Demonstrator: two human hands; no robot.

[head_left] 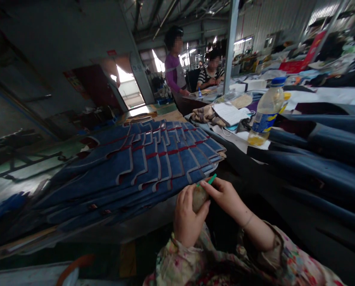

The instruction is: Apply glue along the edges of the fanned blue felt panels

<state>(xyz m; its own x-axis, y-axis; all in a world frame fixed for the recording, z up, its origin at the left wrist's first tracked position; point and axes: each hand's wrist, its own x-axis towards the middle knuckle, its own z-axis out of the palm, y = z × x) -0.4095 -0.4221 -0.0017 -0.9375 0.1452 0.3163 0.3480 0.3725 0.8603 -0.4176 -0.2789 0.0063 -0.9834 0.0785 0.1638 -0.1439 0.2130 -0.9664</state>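
My left hand (187,217) is closed around a small rounded, beige-grey container (199,200), low in the middle of the head view. A thin green stick (212,178) slants up at its top, pinched between the thumb and fingers of my right hand (225,194). Whether the stick's lower end sits inside the container is hidden by my fingers. Just beyond my hands lie overlapping rows of blue pieces (105,171) with grey edges and dark red lining; neither hand appears to touch them.
A plastic bottle (267,111) with a blue cap stands on the table at right, near a white face mask (232,114). Blue tube-like pieces (338,139) lie further right. A metal post (230,47) rises behind. Two people (173,67) are at a table beyond.
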